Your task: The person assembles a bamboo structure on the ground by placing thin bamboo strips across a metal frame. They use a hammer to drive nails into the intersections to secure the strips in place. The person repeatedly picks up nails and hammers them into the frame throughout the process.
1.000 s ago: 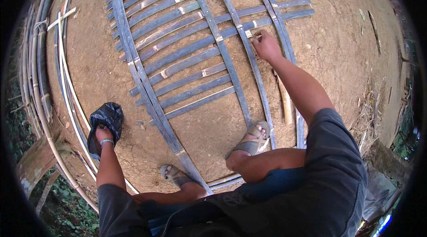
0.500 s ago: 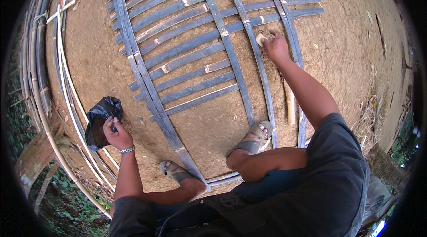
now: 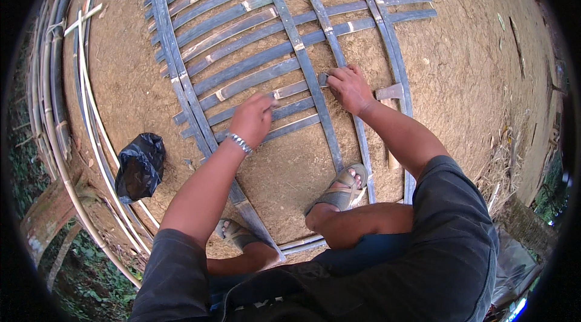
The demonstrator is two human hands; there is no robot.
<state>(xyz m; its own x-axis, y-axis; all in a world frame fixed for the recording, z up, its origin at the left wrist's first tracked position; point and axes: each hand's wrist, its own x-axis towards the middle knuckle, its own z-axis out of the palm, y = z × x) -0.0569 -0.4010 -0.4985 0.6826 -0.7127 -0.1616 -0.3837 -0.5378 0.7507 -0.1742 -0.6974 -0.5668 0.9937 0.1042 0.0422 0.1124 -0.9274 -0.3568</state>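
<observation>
Ground: bare earth under bamboo lattice [image 3: 242, 62].
Left hand [image 3: 251, 119]: left the black bag [image 3: 140, 165], now curled on a slat.
Right hand [image 3: 348, 87]: moved down, pinching a crossing.

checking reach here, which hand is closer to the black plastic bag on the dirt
Left. The left hand is over the bamboo slats, right of the black plastic bag; the right hand is farther right.

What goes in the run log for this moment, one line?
left hand: on bamboo lattice slat, grip unclear | right hand: pressing on slat crossing | black bag: on dirt, apart
</observation>
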